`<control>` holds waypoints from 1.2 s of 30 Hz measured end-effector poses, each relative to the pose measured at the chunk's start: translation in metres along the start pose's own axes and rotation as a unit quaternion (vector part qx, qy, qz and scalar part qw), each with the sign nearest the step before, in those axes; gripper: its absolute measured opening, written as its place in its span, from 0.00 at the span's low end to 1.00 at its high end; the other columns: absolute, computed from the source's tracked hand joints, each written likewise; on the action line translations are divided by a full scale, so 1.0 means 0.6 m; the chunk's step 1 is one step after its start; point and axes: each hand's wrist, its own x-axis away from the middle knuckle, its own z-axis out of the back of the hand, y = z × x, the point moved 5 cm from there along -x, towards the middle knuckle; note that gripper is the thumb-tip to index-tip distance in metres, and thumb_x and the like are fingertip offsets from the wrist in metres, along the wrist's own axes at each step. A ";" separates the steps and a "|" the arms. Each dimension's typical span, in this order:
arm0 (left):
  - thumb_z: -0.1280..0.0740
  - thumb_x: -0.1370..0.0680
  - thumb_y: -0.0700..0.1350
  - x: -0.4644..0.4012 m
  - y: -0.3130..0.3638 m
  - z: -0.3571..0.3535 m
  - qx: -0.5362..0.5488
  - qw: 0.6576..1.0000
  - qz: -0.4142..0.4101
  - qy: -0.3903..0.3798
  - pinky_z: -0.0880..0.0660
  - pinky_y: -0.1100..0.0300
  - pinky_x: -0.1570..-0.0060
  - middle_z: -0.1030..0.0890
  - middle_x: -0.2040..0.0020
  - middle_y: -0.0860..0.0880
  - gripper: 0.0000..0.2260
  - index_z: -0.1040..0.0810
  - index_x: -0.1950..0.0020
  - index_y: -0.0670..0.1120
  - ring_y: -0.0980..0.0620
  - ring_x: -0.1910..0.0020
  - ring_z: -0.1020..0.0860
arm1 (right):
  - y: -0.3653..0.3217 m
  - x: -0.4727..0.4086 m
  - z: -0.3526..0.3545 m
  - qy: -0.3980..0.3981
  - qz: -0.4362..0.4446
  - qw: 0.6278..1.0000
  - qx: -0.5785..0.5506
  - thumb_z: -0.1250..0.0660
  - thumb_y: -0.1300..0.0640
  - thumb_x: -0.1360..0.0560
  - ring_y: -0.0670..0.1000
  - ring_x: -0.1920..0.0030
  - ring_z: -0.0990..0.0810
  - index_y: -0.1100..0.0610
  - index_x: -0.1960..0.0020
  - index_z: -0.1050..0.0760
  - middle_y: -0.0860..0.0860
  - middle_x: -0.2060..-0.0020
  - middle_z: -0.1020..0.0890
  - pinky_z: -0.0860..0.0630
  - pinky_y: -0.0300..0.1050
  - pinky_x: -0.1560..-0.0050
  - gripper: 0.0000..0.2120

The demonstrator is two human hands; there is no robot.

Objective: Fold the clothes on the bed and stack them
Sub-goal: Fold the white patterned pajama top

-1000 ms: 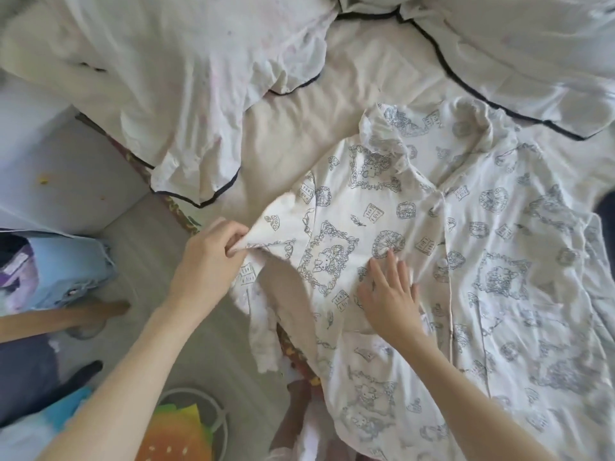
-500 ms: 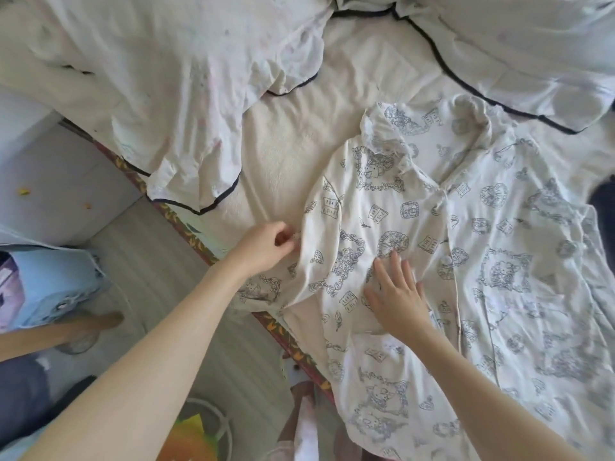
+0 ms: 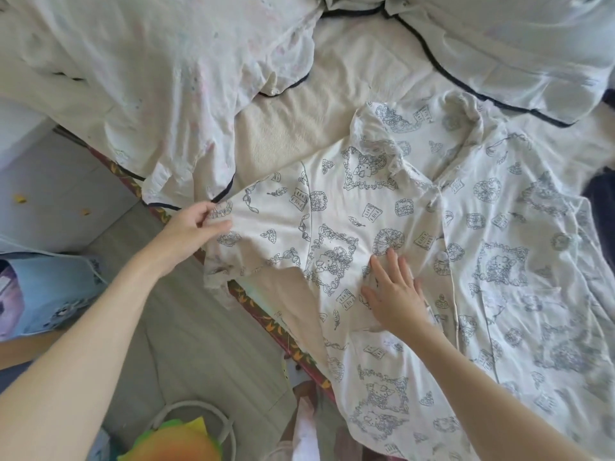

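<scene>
The printed pyjama shirt [image 3: 416,261] lies face up on the bed [image 3: 283,134], collar toward 12 o'clock and hem toward 6 o'clock, so its long axis runs up and down the view, tilted a little toward 5 o'clock at the hem. Its short sleeve [image 3: 259,224] stretches out flat toward 9 o'clock, reaching the bed's edge.

The left hand [image 3: 189,227] is at the sleeve's cuff, the outermost point of the garment, and pinches the cuff edge between thumb and curled fingers [image 3: 208,211]. From there the shirt's body lies at 3 o'clock. The forearm comes in from 7 o'clock, over the floor beside the bed.

The right hand [image 3: 392,294] rests palm down on the shirt's left front panel, just beside the button placket, with its fingers straight, slightly spread and pointing to 12 o'clock. It holds nothing; it presses the cloth to the bed. Its forearm comes in from 5 o'clock across the lower part of the shirt.

The coming move likely turns on this line-up: the pinched cuff must travel toward 3 o'clock, over the shoulder seam, to fold the sleeve onto the body, while the flat hand marks and anchors the fold. The left hand is the nearer one for that. No folded stack is in view.
</scene>
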 end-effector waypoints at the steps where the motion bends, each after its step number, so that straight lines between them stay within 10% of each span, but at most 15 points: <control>1: 0.30 0.25 0.48 0.000 -0.013 0.004 -0.055 0.997 0.032 -0.036 0.28 0.64 0.55 0.17 0.55 0.58 0.05 0.22 0.50 0.54 0.60 0.54 0.19 | 0.000 0.000 0.000 -0.001 -0.001 1.000 0.001 0.47 0.47 0.19 0.54 0.23 0.60 0.48 0.22 0.53 0.51 0.23 0.59 0.54 0.58 0.25 0.28; 7: 0.28 0.28 0.53 0.038 -0.066 0.026 -0.208 0.961 0.130 -0.130 0.29 0.56 0.44 0.18 0.47 0.45 0.16 0.19 0.48 0.43 0.46 0.46 0.21 | 0.003 0.000 0.000 -0.003 -0.005 1.000 -0.001 0.46 0.47 0.19 0.53 0.23 0.61 0.48 0.22 0.54 0.50 0.23 0.60 0.56 0.57 0.26 0.28; 10: 0.31 0.32 0.62 0.054 -0.042 0.051 -0.109 0.990 0.082 -0.038 0.38 0.60 0.60 0.26 0.67 0.54 0.17 0.26 0.67 0.49 0.55 0.65 0.28 | 0.002 -0.002 -0.001 -0.001 -0.009 1.000 0.004 0.46 0.47 0.19 0.54 0.23 0.60 0.48 0.22 0.53 0.50 0.23 0.59 0.54 0.58 0.25 0.28; 15: 0.30 0.30 0.48 0.073 -0.011 0.069 0.099 0.991 0.037 -0.078 0.28 0.65 0.55 0.19 0.61 0.52 0.11 0.26 0.58 0.41 0.54 0.58 0.23 | 0.005 -0.002 -0.004 -0.003 -0.010 1.000 0.001 0.47 0.46 0.19 0.53 0.23 0.61 0.47 0.23 0.53 0.49 0.23 0.59 0.54 0.58 0.26 0.28; 18: 0.28 0.26 0.44 0.081 -0.024 0.086 -0.110 0.983 0.079 -0.121 0.30 0.63 0.57 0.19 0.65 0.58 0.05 0.22 0.61 0.48 0.60 0.63 0.23 | 0.011 -0.005 0.002 -0.022 -0.005 1.000 0.009 0.48 0.44 0.19 0.53 0.23 0.61 0.46 0.23 0.54 0.49 0.23 0.60 0.54 0.58 0.26 0.28; 23: 0.32 0.27 0.59 0.088 -0.017 0.120 -0.364 0.930 0.055 -0.009 0.47 0.57 0.67 0.42 0.74 0.54 0.25 0.43 0.71 0.48 0.54 0.74 0.40 | 0.005 -0.002 0.007 -0.051 -0.020 0.998 0.016 0.49 0.45 0.19 0.52 0.24 0.62 0.45 0.23 0.56 0.48 0.23 0.62 0.53 0.58 0.26 0.28; 32: 0.31 0.24 0.48 0.134 -0.041 0.142 -0.291 0.956 0.022 0.012 0.36 0.56 0.63 0.23 0.63 0.43 0.07 0.21 0.57 0.45 0.51 0.65 0.29 | -0.020 0.006 0.017 -0.070 -0.034 0.996 0.033 0.48 0.51 0.19 0.57 0.24 0.64 0.51 0.22 0.59 0.53 0.24 0.64 0.56 0.59 0.25 0.30; 36: 0.34 0.23 0.55 0.165 -0.035 0.141 -0.263 0.961 0.019 0.085 0.38 0.58 0.66 0.29 0.75 0.54 0.14 0.24 0.66 0.49 0.56 0.72 0.33 | -0.020 0.005 0.013 -0.058 -0.017 0.998 0.031 0.47 0.50 0.19 0.58 0.24 0.63 0.52 0.22 0.57 0.54 0.23 0.63 0.56 0.59 0.26 0.30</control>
